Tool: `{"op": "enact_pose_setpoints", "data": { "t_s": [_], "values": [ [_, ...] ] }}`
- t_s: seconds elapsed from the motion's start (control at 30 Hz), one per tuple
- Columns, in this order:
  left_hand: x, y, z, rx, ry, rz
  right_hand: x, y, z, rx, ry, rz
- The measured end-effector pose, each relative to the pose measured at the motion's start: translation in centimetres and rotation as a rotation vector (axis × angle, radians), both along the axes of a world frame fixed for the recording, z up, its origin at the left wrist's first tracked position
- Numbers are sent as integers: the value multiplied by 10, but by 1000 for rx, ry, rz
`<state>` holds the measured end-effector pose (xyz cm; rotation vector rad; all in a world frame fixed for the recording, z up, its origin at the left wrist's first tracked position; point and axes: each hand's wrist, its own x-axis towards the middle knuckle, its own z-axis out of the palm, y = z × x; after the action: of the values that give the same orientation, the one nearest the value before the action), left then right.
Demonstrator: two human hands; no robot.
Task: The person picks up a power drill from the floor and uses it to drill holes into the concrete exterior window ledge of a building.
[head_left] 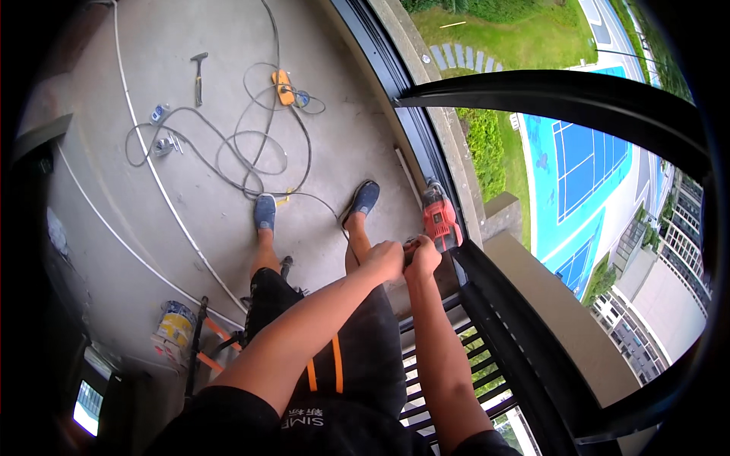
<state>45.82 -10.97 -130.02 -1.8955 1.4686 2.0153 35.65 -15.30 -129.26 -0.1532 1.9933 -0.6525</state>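
A red power tool point(441, 219) with a grey metal front end stands against the dark window-frame track point(414, 125), its front pointing away from me. My right hand point(423, 258) is closed around the tool's dark rear part. Beside it, my left hand point(386, 261) is closed too, its fingers gathered at the same dark grip. Much of that grip is hidden under my hands. A dark cable point(323, 204) runs across the floor toward the tool, passing by my right foot. Where the tool's front end meets the frame is too small to make out.
An orange power strip point(284, 88), looped cables and a hammer point(199, 79) lie on the concrete floor ahead. A white hose point(156, 171) crosses at left. A paint bucket point(175, 328) stands lower left. Beyond the window opening at right, the ground drops far below.
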Motion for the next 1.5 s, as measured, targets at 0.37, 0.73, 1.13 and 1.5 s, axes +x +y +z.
{"op": "enact_pose_setpoints", "data": {
  "t_s": [0.37, 0.73, 1.13, 1.5],
  "values": [
    [-11, -1, 1, 157, 74, 53, -16, -2, -11, 115, 71, 29],
    [-14, 4, -5, 149, 72, 90, -20, 0, -20, 137, 160, 84],
    [-18, 10, -12, 156, 79, 127, -22, 3, -26, 140, 159, 113],
    [9, 9, 7, 10, 22, -19, -3, 17, -2, -17, -36, -41]
  ]
}}
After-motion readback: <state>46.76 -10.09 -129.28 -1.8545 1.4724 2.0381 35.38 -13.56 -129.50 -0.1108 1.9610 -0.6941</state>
